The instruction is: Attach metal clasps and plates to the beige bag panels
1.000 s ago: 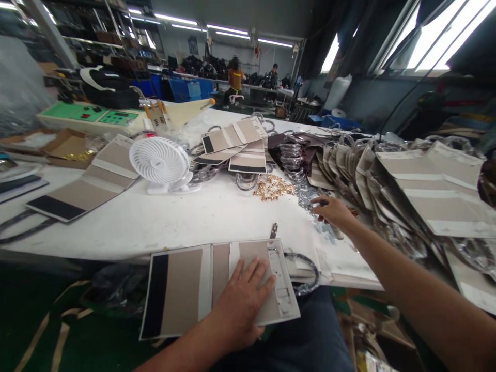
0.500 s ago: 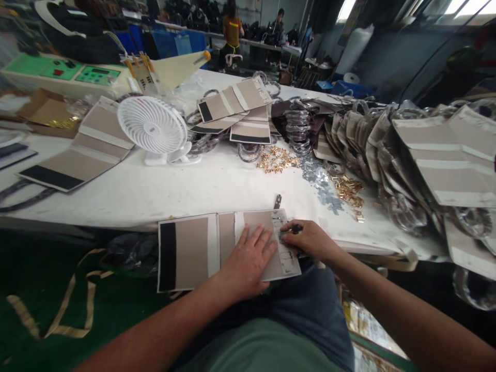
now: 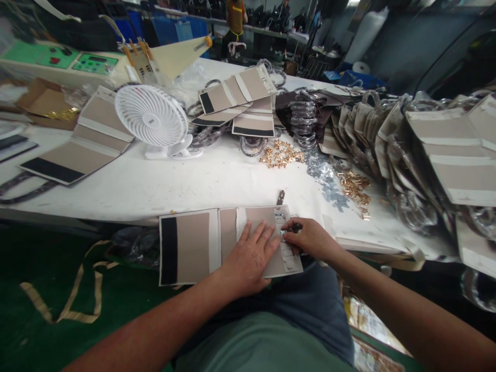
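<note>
A beige panel (image 3: 197, 243) with a black band at its left end and pale strips across it lies at the table's front edge. My left hand (image 3: 251, 253) rests flat on the panel, fingers spread, holding nothing. At the panel's right end my right hand (image 3: 308, 236) has thumb and forefinger pinched over a row of small slots. A dark object (image 3: 296, 227) shows at those fingers, and a small shiny bit lies under the fingertips; I cannot make out either. Just beyond the panel's far right corner lies a short dark metal strip (image 3: 280, 197).
Gold-coloured fittings (image 3: 282, 154), grey metal plates (image 3: 333, 191) and more gold pieces (image 3: 354, 186) lie in heaps beyond my right hand. Similar panels (image 3: 437, 178) with wrapped handles are stacked at the right. A white fan (image 3: 153, 116) stands at the left. A person (image 3: 235, 20) is in the background.
The camera view has shifted slightly. My left hand stays flat on the panel. My right hand remains pinched at the slots, with only a slight shift of the fingers.
</note>
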